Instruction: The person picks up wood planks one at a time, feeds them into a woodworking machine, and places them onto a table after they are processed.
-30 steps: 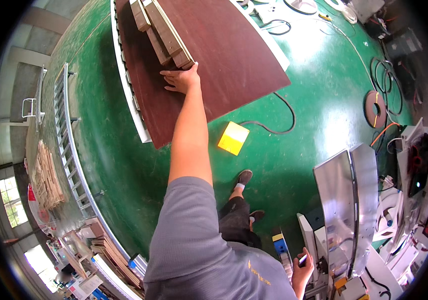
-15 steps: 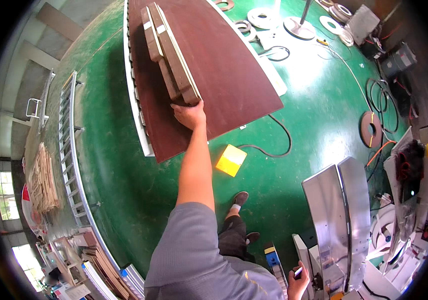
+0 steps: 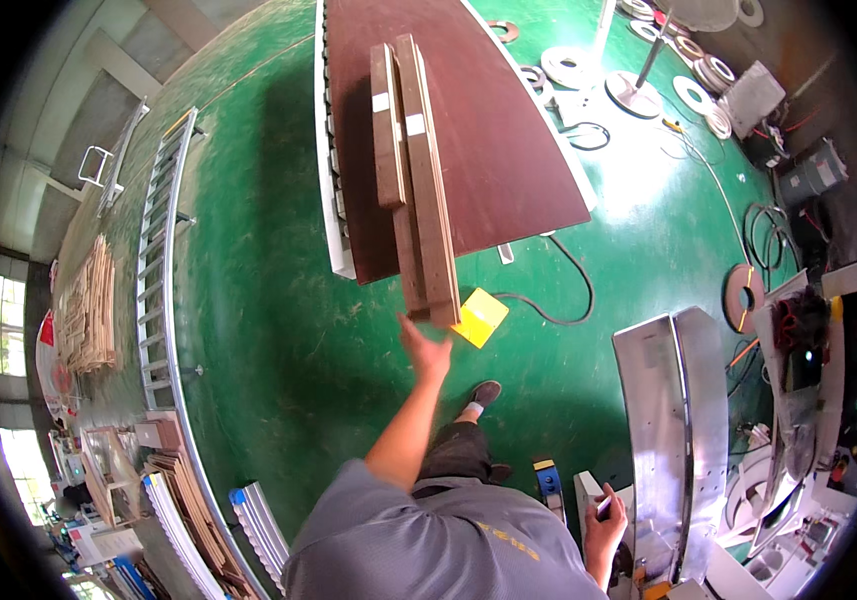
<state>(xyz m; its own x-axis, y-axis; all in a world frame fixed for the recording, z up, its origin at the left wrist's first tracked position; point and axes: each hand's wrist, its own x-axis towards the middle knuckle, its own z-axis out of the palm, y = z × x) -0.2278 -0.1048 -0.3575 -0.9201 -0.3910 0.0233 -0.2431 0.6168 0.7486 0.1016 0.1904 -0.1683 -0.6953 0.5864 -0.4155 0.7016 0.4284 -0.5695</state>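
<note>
Two long brown wooden planks [image 3: 416, 170] lie lengthwise on a dark brown table board [image 3: 508, 150], and their near ends stick out past the table's near edge. My left hand [image 3: 427, 351] is stretched forward just under those near ends, fingers apart, at or barely touching the wood. My right hand [image 3: 604, 520] is low at the right beside a shiny metal machine housing [image 3: 673, 400], closed around a small dark object [image 3: 601, 506].
A yellow square pad [image 3: 479, 317] with a black cable [image 3: 563, 300] lies on the green floor under the plank ends. A long metal ladder-like rack [image 3: 158, 260] runs along the left, with stacked wood [image 3: 88, 310] beyond. Metal rings [image 3: 568, 65] lie at the far right.
The planks have slid toward me and now overhang the table's near edge. My left hand has drawn back with them; it no longer rests on the plank end.
</note>
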